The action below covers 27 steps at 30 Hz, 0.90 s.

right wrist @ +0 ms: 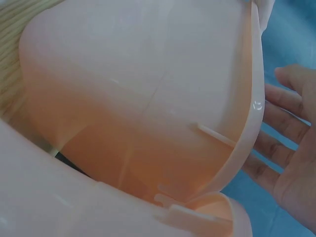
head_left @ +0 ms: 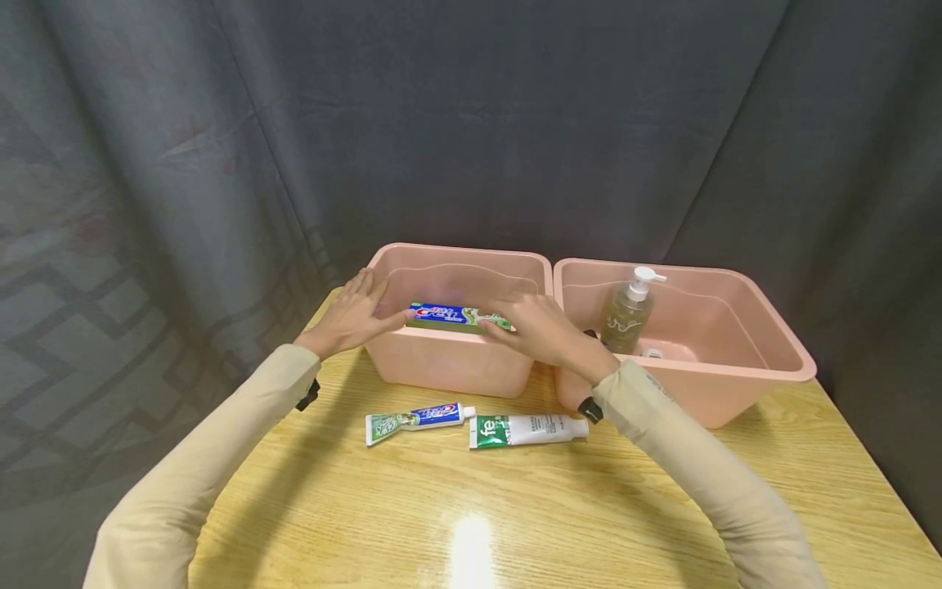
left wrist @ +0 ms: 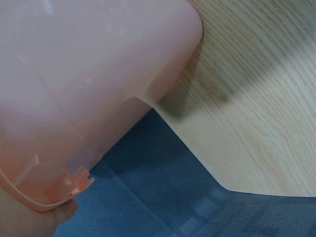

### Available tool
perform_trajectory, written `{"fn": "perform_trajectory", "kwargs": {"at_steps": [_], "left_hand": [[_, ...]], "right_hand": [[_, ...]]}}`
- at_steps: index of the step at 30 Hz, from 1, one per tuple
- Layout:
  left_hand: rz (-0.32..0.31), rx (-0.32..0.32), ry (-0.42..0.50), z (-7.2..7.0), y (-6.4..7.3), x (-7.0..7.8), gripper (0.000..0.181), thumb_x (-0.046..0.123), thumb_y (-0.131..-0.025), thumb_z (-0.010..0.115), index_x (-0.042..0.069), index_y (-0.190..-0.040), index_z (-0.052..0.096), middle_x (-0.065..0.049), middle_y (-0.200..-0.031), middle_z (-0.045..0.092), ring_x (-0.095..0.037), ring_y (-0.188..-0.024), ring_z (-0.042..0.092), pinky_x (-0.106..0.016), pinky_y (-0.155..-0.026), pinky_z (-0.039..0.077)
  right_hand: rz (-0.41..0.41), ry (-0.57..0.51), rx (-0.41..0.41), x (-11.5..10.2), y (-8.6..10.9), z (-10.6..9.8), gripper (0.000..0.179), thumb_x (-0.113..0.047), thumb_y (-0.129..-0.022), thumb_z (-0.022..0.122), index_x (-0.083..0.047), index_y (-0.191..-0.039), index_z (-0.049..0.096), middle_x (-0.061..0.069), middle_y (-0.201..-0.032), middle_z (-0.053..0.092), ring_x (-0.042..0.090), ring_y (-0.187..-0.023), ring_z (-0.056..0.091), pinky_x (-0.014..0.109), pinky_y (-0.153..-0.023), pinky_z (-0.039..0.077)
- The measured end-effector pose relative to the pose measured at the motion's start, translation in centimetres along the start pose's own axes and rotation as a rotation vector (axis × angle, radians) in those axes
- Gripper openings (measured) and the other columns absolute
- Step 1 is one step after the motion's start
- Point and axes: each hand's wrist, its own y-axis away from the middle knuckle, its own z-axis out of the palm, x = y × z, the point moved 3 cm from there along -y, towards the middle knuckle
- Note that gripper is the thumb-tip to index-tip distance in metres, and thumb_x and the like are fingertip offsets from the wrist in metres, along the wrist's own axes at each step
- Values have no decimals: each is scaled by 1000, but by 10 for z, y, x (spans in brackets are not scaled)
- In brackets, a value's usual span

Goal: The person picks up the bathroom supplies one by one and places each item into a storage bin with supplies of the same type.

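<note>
A blue and green toothpaste box shows just behind the front rim of the left pink bin. My left hand lies over that bin's left corner, fingers spread, thumb tip close to the box's left end. In the left wrist view, part of this hand is right at the bin's rim. Over the bin's right side is my right hand, its thumb overlapping the box's right end. The right wrist view shows its loosely extended fingers beyond the rim, with nothing gripped.
In the right pink bin stands a clear pump bottle with a white pump. Before the bins lie a blue-green toothpaste tube and a white-green tube on the wooden table. A dark curtain hangs behind.
</note>
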Motion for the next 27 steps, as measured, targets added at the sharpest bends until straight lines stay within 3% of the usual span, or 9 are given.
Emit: {"fn": "perform_trajectory", "kwargs": {"at_steps": [10,27], "left_hand": [[1,1,-2,0,0,1,99,72,-91,41,9,-159,8,-23,-163,-6,-38,-149,-9,-58,-117,0],[5,15,-13,0,-1,1,97,70,-92,42,8,-159,11,-26,-162,0,-41,-149,-4,-57,-117,4]], "right_hand": [[-40,34,35,-5,6,-1,23,-26,-98,63,-9,-110,73,4,-106,73,21,-87,68,39,-68,55],[-66,59,69,-9,20,-2,19,-25,-98,62,-11,-103,74,3,-98,73,12,-69,60,32,-57,51]]}}
